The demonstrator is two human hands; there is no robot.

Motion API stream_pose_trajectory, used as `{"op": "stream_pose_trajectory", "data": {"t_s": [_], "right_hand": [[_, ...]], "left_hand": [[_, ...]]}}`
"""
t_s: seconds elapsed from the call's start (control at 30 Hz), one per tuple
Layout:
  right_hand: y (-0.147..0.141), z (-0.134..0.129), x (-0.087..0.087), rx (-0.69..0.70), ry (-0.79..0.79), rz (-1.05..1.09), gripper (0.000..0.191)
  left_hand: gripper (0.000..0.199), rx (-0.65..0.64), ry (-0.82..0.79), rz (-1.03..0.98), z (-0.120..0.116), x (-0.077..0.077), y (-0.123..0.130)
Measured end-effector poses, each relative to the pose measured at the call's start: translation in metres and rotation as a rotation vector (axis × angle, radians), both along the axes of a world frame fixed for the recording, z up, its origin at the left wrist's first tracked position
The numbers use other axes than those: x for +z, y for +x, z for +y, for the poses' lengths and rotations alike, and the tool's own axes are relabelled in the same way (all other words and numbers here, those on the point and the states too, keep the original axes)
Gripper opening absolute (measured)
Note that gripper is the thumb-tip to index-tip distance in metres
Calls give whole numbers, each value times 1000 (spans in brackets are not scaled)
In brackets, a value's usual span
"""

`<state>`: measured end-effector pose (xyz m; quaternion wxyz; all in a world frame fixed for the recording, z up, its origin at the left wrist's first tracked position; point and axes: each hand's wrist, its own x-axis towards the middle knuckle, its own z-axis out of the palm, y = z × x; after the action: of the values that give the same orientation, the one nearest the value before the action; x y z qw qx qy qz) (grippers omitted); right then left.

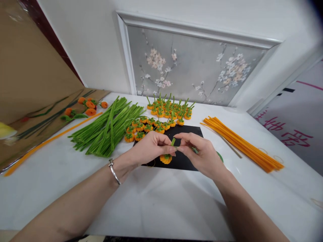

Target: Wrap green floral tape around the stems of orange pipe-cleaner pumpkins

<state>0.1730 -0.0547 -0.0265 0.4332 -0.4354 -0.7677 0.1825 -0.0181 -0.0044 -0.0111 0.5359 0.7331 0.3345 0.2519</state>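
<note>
Above a black mat (pixel 184 163), my left hand (pixel 153 148) pinches a small orange pumpkin-like piece (pixel 166 159) by its green top, with a short green stem (pixel 173 142) pointing up between my fingers. My right hand (pixel 199 151) is closed at the fingertips beside the stem, touching or nearly touching the left fingertips; what it grips is too small to make out. Part of a green round object (pixel 220 156) shows behind my right hand. Several similar orange pieces with green tops (pixel 148 128) stand in rows just beyond the mat.
Green fuzzy stems (pixel 111 126) lie piled at left, beside a long orange strip (pixel 50 140) and orange flowers (pixel 90 112). Orange fuzzy stems (pixel 242 143) and a thin stick (pixel 231 147) lie at right. A framed floral panel (pixel 191 64) stands behind the white table (pixel 151 205).
</note>
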Motion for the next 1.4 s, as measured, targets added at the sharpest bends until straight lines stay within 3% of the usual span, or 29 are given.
{"op": "stream_pose_trajectory", "data": {"t_s": [0.37, 0.73, 1.03, 1.23, 1.4], "right_hand": [[-1, 0, 0, -18, -28, 34, 29], [1, 1, 1, 50, 32, -9, 29], [-1, 1, 0, 48, 4, 15, 13], [1, 0, 1, 5, 10, 20, 10], [1, 2, 1, -13, 19, 27, 10]], "left_hand": [[18, -13, -8, 13, -3, 2, 2], [24, -131, 31, 61, -3, 4, 2], [28, -197, 110, 128, -4, 8, 1], [31, -179, 84, 120, -3, 9, 1], [19, -91, -40, 15, 1, 1, 1]]}}
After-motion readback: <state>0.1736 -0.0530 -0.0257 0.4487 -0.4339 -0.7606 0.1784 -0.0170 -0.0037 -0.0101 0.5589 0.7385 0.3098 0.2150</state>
